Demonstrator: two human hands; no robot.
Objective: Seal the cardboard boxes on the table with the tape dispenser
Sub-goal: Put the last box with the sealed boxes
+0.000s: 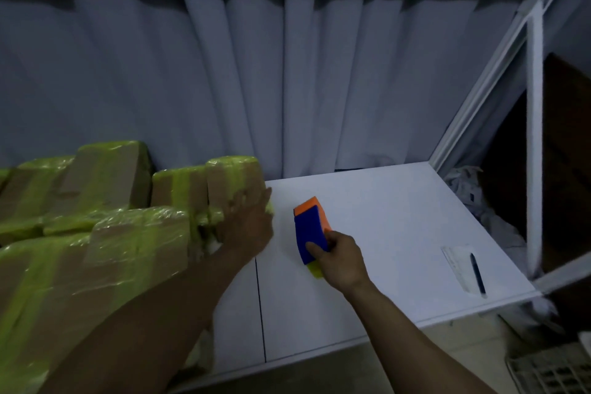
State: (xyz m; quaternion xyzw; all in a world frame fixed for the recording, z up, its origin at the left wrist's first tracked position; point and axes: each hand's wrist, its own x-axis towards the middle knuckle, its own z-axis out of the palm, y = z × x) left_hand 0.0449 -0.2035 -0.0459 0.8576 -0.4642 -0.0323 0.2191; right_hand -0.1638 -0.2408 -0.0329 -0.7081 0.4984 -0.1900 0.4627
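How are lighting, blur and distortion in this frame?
Head view: dim, bluish light; left hand motion-blurred against the taped boxes; right hand and tape dispenser sharper; glare on the wrap; wide-angle lens bends the frame post.

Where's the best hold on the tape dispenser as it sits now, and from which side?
Grip the blue body at its near end, coming from the person's side, as the right hand does: thumb on the blue face, fingers around the back. The orange end points away, and yellow tape shows just below the hand, so keep fingers off it.
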